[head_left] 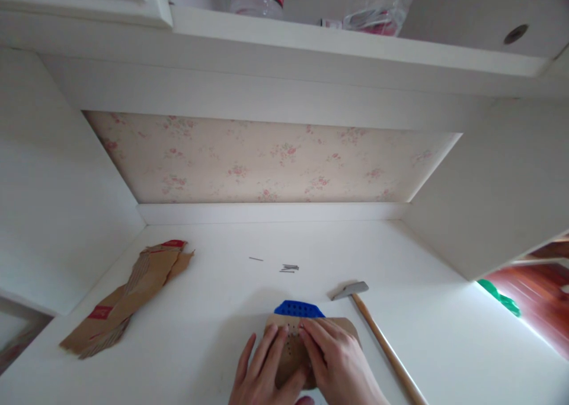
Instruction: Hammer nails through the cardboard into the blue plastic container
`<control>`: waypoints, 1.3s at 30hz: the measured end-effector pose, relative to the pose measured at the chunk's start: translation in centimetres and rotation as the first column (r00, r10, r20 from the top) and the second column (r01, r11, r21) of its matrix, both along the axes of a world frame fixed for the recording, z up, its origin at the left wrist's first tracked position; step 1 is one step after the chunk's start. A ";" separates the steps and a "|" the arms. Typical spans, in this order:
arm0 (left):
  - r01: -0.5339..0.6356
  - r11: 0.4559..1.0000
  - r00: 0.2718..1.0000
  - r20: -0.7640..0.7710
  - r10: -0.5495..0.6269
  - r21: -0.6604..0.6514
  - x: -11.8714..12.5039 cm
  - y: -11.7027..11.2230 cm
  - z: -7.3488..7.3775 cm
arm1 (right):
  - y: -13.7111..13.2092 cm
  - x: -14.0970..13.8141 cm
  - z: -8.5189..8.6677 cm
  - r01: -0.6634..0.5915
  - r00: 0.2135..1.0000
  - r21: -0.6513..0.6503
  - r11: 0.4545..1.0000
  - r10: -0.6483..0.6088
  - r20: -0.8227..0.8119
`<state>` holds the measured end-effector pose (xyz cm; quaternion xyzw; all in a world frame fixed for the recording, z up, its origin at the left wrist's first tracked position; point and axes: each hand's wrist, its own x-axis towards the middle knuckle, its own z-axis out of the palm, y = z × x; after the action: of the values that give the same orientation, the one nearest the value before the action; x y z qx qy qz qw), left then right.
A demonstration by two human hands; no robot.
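Observation:
A piece of brown cardboard (342,327) with small holes lies on the white desk (222,310) near the front edge, on top of a blue perforated plastic piece (297,308) that pokes out behind it. My left hand (262,372) rests flat on the cardboard's left part, fingers stretched out. My right hand (335,363) lies flat on its right part, fingers together and pointing to the upper left. Neither hand grips anything.
A hammer (377,334) with a wooden handle lies right of the cardboard. Several small nails (288,268) lie farther back, one nail (255,258) apart. Torn cardboard strips (128,298) lie at the left. A shelf (347,43) overhangs the desk.

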<state>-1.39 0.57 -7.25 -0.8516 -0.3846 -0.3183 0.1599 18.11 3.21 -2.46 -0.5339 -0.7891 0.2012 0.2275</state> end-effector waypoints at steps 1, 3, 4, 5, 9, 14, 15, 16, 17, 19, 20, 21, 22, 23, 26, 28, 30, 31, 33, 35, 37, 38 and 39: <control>0.009 1.000 1.000 -0.013 -0.009 -0.010 -0.1 0.2 0.3 | 0.0 0.0 0.1 -0.005 1.000 0.002 1.000 0.005 0.012; 0.031 0.997 0.998 -0.044 -0.034 -0.064 -0.3 0.6 1.2 | 0.0 0.0 0.4 -0.012 0.999 0.001 1.000 0.012 0.033; 0.033 0.994 0.998 -0.040 -0.038 -0.106 -0.2 0.8 1.7 | 0.0 0.0 0.5 -0.015 0.999 0.000 1.000 0.015 0.041; 0.030 0.987 0.999 -0.020 -0.033 -0.155 -0.1 1.1 2.1 | 0.0 0.0 0.6 -0.017 0.999 -0.001 1.000 0.017 0.048; 0.050 0.943 0.994 0.108 -0.015 -0.329 0.8 1.5 2.9 | 0.1 0.0 1.0 -0.023 0.997 0.011 1.000 0.022 0.076; 0.027 0.885 0.965 0.241 0.098 -0.465 1.1 0.9 1.6 | -0.1 0.2 1.7 -0.012 0.998 0.002 1.000 0.012 0.056; 0.039 0.873 0.959 0.263 0.104 -0.487 1.0 0.8 1.3 | -0.3 0.4 1.8 -0.007 0.999 -0.001 1.000 0.007 0.047; 0.059 0.864 0.956 0.278 0.095 -0.499 0.9 0.8 1.0 | -0.4 0.5 1.9 -0.004 0.999 -0.003 1.000 0.004 0.038; 0.082 0.860 0.955 0.287 0.077 -0.504 0.7 0.7 0.8 | -0.5 0.7 1.9 -0.002 1.000 -0.004 1.000 0.003 0.031; 0.109 0.861 0.953 0.300 0.052 -0.497 0.5 0.7 0.4 | -0.7 1.0 1.9 -0.006 1.000 -0.007 1.000 0.007 0.017; 0.108 0.863 0.951 0.303 0.055 -0.494 0.4 0.7 0.3 | -0.8 1.1 1.8 -0.010 1.000 -0.008 1.000 0.010 0.010; 0.098 0.864 0.950 0.305 0.067 -0.495 0.4 0.8 0.2 | -0.8 1.2 1.8 -0.014 1.000 -0.007 1.000 0.014 0.003; 0.083 0.863 0.949 0.303 0.083 -0.499 0.4 0.7 0.1 | -0.8 1.3 1.8 -0.016 1.000 -0.005 1.000 0.016 -0.004; 0.071 0.860 0.950 0.298 0.097 -0.505 0.5 0.7 0.1 | -0.8 1.3 1.8 -0.016 1.000 -0.004 1.000 0.016 -0.010; 0.058 0.846 0.957 0.271 0.104 -0.530 0.6 0.6 -0.1 | -0.7 1.2 2.1 -0.009 1.000 0.005 1.000 0.009 -0.023; 0.054 0.838 0.964 0.246 0.098 -0.543 0.7 0.6 -0.2 | -0.5 1.2 2.3 -0.002 0.999 0.014 1.000 0.002 -0.036; 0.043 0.831 0.974 0.209 0.089 -0.555 0.6 0.6 -0.3 | -0.4 1.6 2.4 0.016 0.998 0.026 1.000 -0.015 -0.067; 0.039 0.827 0.978 0.191 0.083 -0.561 0.5 0.6 -0.3 | -0.4 1.9 2.3 0.035 0.995 0.033 0.999 -0.032 -0.090; 0.037 0.817 0.982 0.171 0.075 -0.576 0.2 0.4 -0.3 | -0.4 2.9 1.7 0.100 0.984 0.040 0.994 -0.093 -0.150; 0.042 0.808 0.981 0.177 0.078 -0.588 0.0 0.2 0.0 | -0.4 4.0 0.8 0.180 0.962 0.020 0.983 -0.172 -0.211; 0.045 0.809 0.975 0.201 0.091 -0.585 -0.1 -0.2 0.3 | -0.7 5.1 -0.1 0.226 0.940 -0.032 0.974 -0.227 -0.254; 0.043 0.815 0.971 0.215 0.101 -0.577 -0.1 -0.3 0.5 | -0.8 5.5 -0.4 0.236 0.931 -0.067 0.969 -0.246 -0.270; 0.041 0.823 0.968 0.228 0.108 -0.567 0.0 -0.5 0.7 | -1.0 5.8 -0.6 0.241 0.922 -0.106 0.965 -0.261 -0.284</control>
<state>-1.42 0.06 -6.58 -0.8065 -0.4938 -0.2912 -0.1446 23.91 2.24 -3.11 -0.6020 -0.6638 0.2751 0.3482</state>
